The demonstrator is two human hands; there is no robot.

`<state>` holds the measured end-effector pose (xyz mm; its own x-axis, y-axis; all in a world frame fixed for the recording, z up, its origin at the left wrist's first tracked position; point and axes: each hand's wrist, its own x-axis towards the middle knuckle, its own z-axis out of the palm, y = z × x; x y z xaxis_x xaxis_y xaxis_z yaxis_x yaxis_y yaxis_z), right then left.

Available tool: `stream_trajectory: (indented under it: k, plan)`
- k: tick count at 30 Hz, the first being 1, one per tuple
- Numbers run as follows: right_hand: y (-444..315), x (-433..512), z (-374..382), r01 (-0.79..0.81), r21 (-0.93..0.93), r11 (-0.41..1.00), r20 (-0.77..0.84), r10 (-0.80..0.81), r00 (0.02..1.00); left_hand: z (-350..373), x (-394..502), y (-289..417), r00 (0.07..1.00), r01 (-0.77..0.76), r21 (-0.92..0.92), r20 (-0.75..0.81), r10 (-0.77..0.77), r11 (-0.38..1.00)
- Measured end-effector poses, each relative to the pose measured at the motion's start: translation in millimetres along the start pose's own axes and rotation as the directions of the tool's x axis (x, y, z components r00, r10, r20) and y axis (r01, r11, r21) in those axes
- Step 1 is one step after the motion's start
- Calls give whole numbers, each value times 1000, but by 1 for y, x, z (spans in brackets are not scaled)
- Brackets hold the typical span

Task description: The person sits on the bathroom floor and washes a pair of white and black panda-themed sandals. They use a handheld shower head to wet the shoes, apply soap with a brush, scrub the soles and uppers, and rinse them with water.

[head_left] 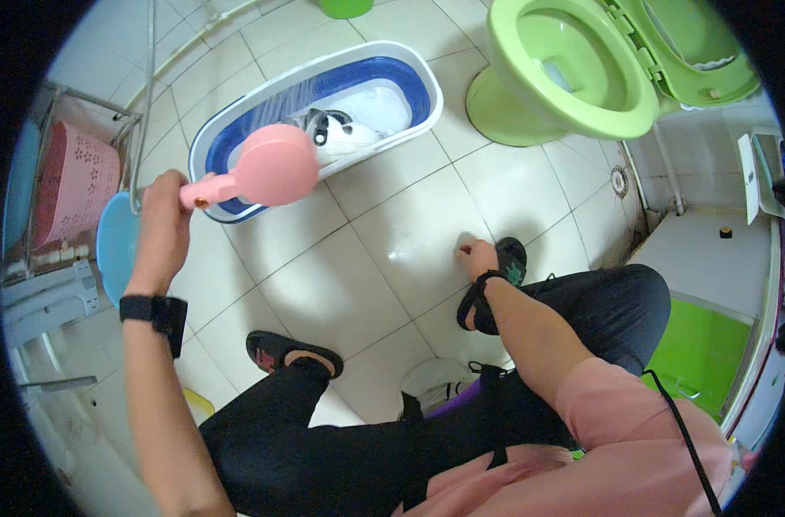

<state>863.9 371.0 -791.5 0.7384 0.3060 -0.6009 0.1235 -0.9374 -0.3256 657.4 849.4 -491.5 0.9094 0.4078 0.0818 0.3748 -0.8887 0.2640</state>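
My left hand (165, 226) grips the handle of a pink handheld shower head (277, 165), raised over the near left side of a blue-and-white oblong tub (431, 97). Fine streams of water fall into the tub. Inside lies a white-and-black item (341, 136), perhaps a shoe, partly behind the shower head, with whitish water or foam around it. My right hand (480, 258) hangs low beside my slippered foot, its fingers curled; whether it holds something cannot be made out.
A green toilet (573, 123) with its lid raised stands at the upper right. At the left are a pink perforated basket (82, 181), a light-blue basin (116, 249) and a metal shower hose (150, 77). A green-fronted cabinet (709, 355) stands at right. Black slippers (273, 352) rest on the tiled floor.
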Motion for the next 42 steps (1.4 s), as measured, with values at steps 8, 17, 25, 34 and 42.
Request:
stream_trajectory:
  k: [8, 17, 25, 34, 42]
  plan:
    - [-22, -2, 31, 178, 104, 978, -279, -143, 950, -19, 4, 8, 990, 102, -14, 98, -100, 995]
    - [-10, 1, 50, 171, 49, 984, -338, -145, 930, -23, 8, 14, 985, 102, 27, 137, -105, 994]
    - [-96, 13, -1, 309, 337, 889, -448, -138, 883, -18, 3, 2, 975, 161, 0, 156, -159, 987]
    - [-339, 59, -120, 627, 632, 455, -218, -672, 707, 1, -3, -27, 917, 279, -132, 332, -223, 951]
    - [-328, 60, -130, 840, 340, 424, -349, -772, 531, 13, 1, -30, 903, 382, -236, 300, -307, 893]
